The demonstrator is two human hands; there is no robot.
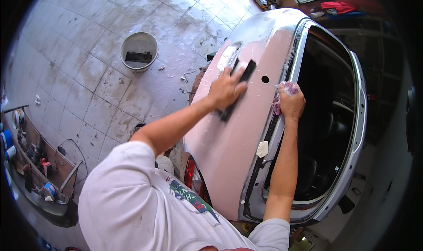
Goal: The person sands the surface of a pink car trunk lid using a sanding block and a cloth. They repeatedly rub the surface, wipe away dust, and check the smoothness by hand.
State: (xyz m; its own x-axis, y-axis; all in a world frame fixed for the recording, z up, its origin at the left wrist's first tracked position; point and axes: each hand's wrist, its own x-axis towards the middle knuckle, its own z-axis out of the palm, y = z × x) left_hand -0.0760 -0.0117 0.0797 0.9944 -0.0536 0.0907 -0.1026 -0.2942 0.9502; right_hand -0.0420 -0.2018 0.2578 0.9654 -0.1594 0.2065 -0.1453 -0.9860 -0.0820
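A pink-coated car body panel [233, 149], wet and streaked, slopes in front of me. My left hand [227, 88] grips a long black sanding block [247, 72] and presses it against the panel, slightly blurred, just below a recessed oval opening [229, 54]. A small round hole [265, 79] lies to the right of the block. My right hand [292, 102] is closed around a wet, pinkish-purple cloth [276, 106] at the edge of the window frame; part of the cloth is hidden in the fist. Lower along that edge sits a small cream-coloured piece [262, 149].
A round bucket [139, 39] holding a dark flat piece stands on the wet tiled floor [94, 72]. Beyond the window frame [359, 105] lies the dark car interior. A red tail light [191, 174] is near my body. Cans and tools lie in a detached bumper [48, 209] at left.
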